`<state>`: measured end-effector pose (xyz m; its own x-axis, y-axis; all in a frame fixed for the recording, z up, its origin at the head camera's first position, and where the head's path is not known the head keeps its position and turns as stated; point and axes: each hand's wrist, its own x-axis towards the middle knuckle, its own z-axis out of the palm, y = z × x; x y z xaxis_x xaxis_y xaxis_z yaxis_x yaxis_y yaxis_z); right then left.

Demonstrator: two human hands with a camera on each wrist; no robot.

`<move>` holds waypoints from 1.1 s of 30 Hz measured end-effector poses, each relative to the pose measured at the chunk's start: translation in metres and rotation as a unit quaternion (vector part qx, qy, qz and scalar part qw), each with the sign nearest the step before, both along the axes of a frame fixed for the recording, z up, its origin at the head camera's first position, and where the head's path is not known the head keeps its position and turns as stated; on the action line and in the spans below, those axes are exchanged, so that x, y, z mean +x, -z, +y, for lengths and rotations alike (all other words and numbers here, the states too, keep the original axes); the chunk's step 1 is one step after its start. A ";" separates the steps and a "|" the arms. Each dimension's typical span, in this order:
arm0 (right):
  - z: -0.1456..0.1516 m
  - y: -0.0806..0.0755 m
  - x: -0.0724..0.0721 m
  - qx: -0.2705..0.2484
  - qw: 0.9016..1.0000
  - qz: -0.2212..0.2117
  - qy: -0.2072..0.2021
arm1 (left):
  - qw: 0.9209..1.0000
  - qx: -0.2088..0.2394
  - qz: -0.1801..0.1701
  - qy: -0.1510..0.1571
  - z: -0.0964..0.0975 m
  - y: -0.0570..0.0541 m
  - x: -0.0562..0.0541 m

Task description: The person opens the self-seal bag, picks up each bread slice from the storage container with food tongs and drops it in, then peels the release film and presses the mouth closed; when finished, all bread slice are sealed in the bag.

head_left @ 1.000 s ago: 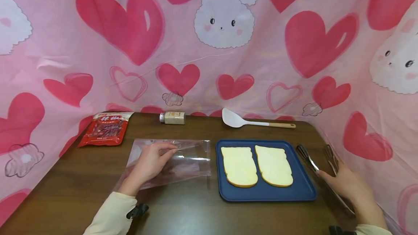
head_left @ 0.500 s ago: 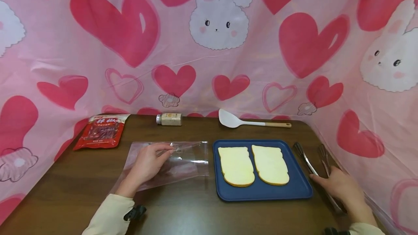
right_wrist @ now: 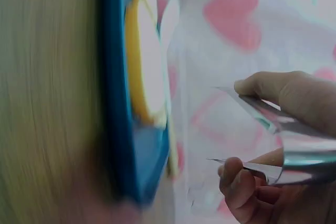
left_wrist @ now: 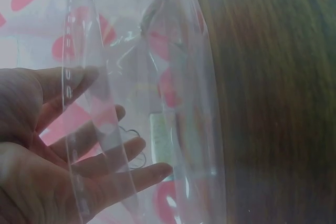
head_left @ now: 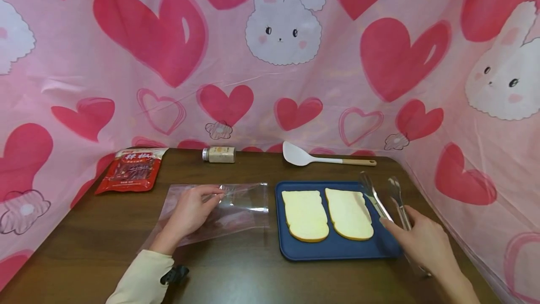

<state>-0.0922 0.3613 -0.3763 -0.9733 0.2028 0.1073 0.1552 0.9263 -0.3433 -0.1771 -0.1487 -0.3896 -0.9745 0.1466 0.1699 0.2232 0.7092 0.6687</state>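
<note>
I pinch the bag [head_left: 246, 203] with my left hand [head_left: 191, 212], left of the tray [head_left: 337, 252]. My right hand [head_left: 426, 245] grips the tongs [right_wrist: 304, 156], their arms spread, near the bread [head_left: 350, 215] on the tray. If the tongs dip too hard, they might squash the bread. If my pinch goes loose, the thin bag could slip.

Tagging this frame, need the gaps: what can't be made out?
Packet and bottle small print: head view, too small.
Part of the tongs: right wrist view, cut off by the right edge; head view, behind the right hand.
Part of the bag: head view, behind the left hand; left wrist view, cut off top and bottom.
Tray corner: right wrist view, blurred.
</note>
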 end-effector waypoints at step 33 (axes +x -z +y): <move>-0.151 0.013 0.046 0.044 0.991 -0.115 -0.053 | 1.000 0.001 -0.007 -0.002 0.000 0.001 0.000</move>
<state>-0.0462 0.2100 -0.3894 -0.9893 0.0987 -0.1077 0.1211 0.9663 -0.2272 -0.1774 -0.1486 -0.3907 -0.9773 0.1418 0.1572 0.2111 0.7093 0.6726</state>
